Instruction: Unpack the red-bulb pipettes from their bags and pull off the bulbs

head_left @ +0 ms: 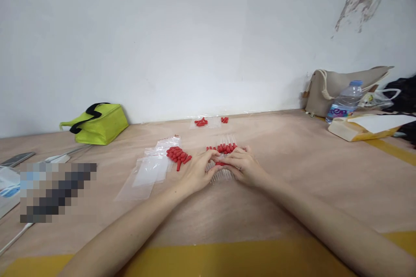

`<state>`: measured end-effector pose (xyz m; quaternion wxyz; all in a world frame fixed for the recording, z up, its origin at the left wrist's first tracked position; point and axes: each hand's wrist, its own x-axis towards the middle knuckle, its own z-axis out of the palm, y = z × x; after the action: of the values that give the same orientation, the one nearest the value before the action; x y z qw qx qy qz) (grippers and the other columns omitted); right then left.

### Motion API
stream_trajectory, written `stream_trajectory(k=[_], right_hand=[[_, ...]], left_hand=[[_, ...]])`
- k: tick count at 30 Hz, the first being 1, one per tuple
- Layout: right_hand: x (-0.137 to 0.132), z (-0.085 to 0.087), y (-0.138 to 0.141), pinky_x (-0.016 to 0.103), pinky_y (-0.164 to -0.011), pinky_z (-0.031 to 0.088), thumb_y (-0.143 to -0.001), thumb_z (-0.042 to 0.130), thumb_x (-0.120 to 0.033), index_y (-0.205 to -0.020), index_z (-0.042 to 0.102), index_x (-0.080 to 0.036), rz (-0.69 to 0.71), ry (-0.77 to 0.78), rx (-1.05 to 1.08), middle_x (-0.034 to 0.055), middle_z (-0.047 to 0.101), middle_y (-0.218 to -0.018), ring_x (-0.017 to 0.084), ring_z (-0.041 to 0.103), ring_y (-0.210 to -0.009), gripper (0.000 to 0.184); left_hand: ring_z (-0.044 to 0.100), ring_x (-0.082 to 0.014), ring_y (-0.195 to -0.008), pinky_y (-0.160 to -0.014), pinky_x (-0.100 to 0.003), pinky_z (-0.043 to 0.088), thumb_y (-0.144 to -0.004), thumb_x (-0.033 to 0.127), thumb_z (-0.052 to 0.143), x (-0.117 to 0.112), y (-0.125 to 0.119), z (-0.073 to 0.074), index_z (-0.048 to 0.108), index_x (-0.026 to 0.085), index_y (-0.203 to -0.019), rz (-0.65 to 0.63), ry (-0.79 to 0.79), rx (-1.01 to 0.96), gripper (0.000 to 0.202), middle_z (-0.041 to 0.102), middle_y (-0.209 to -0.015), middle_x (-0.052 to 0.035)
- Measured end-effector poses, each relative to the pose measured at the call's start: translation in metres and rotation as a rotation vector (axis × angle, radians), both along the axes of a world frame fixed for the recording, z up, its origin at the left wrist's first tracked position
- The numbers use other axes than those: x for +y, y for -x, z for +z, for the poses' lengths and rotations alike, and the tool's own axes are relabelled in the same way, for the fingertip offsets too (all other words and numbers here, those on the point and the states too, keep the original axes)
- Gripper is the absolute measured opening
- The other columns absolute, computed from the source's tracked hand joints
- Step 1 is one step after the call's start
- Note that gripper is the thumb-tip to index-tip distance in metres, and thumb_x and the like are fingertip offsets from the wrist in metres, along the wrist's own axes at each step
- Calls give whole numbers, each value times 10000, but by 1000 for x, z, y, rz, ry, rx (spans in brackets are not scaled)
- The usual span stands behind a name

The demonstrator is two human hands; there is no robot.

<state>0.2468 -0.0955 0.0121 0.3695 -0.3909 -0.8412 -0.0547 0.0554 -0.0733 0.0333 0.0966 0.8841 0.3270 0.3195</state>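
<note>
My left hand (203, 168) and my right hand (245, 165) meet at the middle of the table, fingers bent and closed around one red rubber dropper bulb (220, 163). Under them lies a row of clear glass dropper tubes (222, 175), partly covered by my fingers. Just beyond my fingertips several red bulbs (227, 148) sit in a line along the tubes. A loose pile of red bulbs (177, 154) rests to the left of my left hand. Whether the pinched bulb is on a tube is hidden.
Clear plastic zip bags (146, 175) lie left of the pile. More red bulbs (201, 122) lie on a bag near the wall. A green bag (102, 123) stands at back left; a water bottle (345, 101) and beige bag (320, 95) at back right. Yellow tape (234, 257) crosses the front.
</note>
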Motion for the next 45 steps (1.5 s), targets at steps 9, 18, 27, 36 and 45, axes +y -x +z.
stream_trajectory(k=[9,18,27,36,45], right_hand=[[37,-13,-83,258,-600,387,-733,530,-363,-915,682,-229,-641,520,426,34,671,-756,166,586,-683,273],[45,-24,-89,238,-561,386,-678,565,-468,-666,703,-229,-675,670,357,24,660,-641,159,583,-634,276],[40,-19,-90,281,-608,381,-732,483,-502,-707,701,-251,-774,645,297,35,659,-680,189,584,-674,333],[17,-10,-50,348,-792,357,-804,470,-423,-945,646,-202,-531,-105,280,82,616,-936,198,552,-872,315],[-4,-19,2,388,-881,222,-852,475,-320,-1042,588,-234,-126,-230,-136,24,651,-872,161,509,-860,237]], left_hand=[[558,-245,-876,-770,-348,399,-737,491,520,72,-2,-7,641,192,-688,526,149,289,326,636,-828,-70],[582,-229,-822,-753,-341,390,-740,480,519,81,-5,-15,654,209,-686,545,176,366,307,658,-779,-49],[515,-297,-957,-807,-413,336,-784,294,467,59,7,3,608,164,-800,645,-38,328,193,630,-899,-122],[526,-188,-794,-740,-340,332,-854,280,428,8,45,-21,549,184,-826,352,-340,126,157,611,-793,-34],[546,-162,-786,-758,-337,339,-830,231,473,-6,37,-29,563,184,-808,174,-387,56,104,657,-829,-26]])
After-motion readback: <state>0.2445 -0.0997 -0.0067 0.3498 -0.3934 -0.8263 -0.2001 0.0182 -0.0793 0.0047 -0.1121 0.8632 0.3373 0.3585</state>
